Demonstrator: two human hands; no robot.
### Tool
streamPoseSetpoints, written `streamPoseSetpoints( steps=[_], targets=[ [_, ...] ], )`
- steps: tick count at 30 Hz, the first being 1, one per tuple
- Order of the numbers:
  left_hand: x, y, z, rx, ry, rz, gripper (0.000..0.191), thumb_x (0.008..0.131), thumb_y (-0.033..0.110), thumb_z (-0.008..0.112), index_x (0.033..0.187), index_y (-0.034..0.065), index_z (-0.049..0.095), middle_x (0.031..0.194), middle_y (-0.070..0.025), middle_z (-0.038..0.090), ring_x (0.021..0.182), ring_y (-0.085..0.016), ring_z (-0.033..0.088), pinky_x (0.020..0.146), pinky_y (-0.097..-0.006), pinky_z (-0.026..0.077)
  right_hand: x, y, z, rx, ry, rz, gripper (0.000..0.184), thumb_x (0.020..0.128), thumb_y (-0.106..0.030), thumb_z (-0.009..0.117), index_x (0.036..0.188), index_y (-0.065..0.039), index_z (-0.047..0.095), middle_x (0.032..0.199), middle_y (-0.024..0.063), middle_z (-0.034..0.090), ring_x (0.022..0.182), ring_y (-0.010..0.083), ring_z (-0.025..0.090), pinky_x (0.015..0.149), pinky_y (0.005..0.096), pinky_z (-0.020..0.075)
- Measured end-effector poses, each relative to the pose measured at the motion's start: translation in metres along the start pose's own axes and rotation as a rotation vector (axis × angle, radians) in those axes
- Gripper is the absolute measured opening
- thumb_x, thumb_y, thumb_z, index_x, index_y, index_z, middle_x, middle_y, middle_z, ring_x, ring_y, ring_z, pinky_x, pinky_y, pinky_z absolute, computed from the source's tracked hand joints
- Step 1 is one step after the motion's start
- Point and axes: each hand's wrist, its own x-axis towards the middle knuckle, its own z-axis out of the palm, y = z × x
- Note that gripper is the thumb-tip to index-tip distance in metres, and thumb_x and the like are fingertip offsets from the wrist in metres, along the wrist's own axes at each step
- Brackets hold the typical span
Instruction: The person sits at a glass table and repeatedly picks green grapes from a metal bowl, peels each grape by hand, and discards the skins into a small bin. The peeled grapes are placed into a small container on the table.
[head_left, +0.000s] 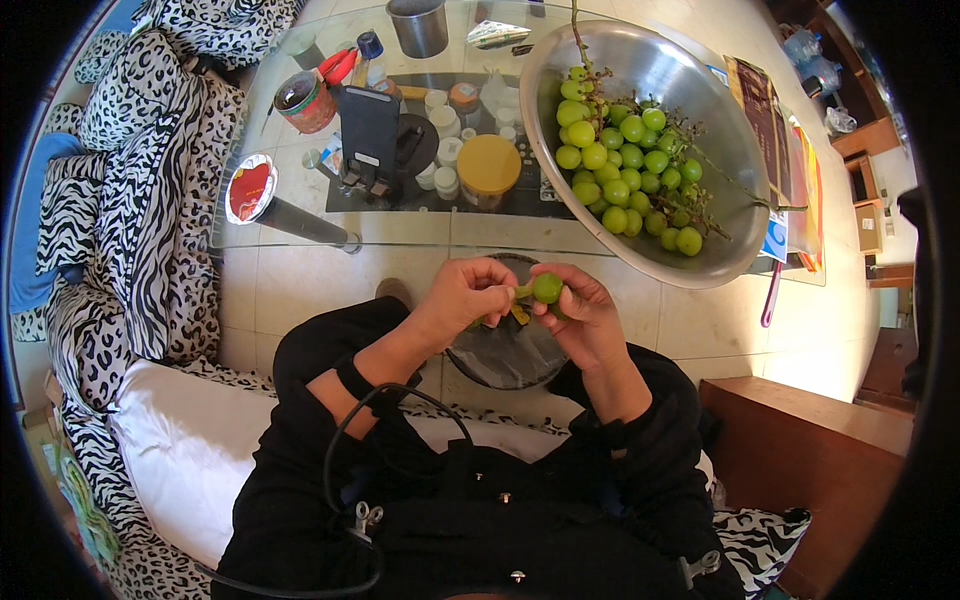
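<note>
My right hand (592, 311) holds a round green grape (547, 287) between thumb and fingers. Below it, another green piece shows partly hidden among those fingers. Close beside the grape, my left hand (472, 294) pinches a thin pale-green strip (523, 291), which looks like grape peel. Both hands are over a round dark bin (506, 356) with a plastic liner, between my knees. Something yellow and dark lies under the fingers there; I cannot tell what. A steel bowl (645, 259) on the table ahead to the right holds several green grapes (615, 191) and bare stems.
The glass table (405, 234) has its near edge just beyond my hands. On it stand a phone on a stand (369, 139), a yellow-lidded jar (489, 165), several white bottles (445, 120), a red-lidded cup (251, 189) and a metal pot (418, 28). A wooden cabinet (795, 420) is right.
</note>
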Motion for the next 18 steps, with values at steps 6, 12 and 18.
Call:
streamPoseSetpoints(
  steps=[6,12,18],
  targets=[
    [-0.001,-0.001,-0.003,0.278,-0.057,-0.117,0.011,0.084,0.011,0.063,0.087,0.0011,0.062,0.072,-0.0021,0.06,0.06,-0.007,0.053,0.054,-0.0215,0.043,0.0,-0.008,-0.002,0.149,-0.026,-0.013,0.045,0.082,-0.014,0.07,0.122,-0.001,0.053,0.108,0.0173,0.06,0.085,0.0205,0.061,0.066,0.0247,0.0498],
    [-0.001,-0.008,0.004,0.51,-0.098,0.095,0.016,0.085,0.016,0.066,0.091,0.0018,0.064,0.07,-0.0023,0.06,0.055,-0.007,0.052,0.05,-0.0217,0.041,-0.001,-0.008,0.004,0.018,0.017,-0.017,0.042,0.084,-0.008,0.067,0.122,-0.002,0.05,0.116,0.0192,0.056,0.106,0.0291,0.059,0.09,0.0345,0.053],
    [-0.001,-0.003,0.0,0.061,-0.024,-0.045,0.017,0.087,0.017,0.066,0.092,0.0008,0.065,0.075,-0.004,0.06,0.056,-0.007,0.05,0.049,-0.0211,0.04,0.0,-0.004,0.007,-0.11,0.073,-0.068,0.039,0.081,-0.002,0.068,0.116,0.0,0.052,0.115,0.0151,0.058,0.111,0.0286,0.057,0.098,0.0366,0.0479]
  ],
)
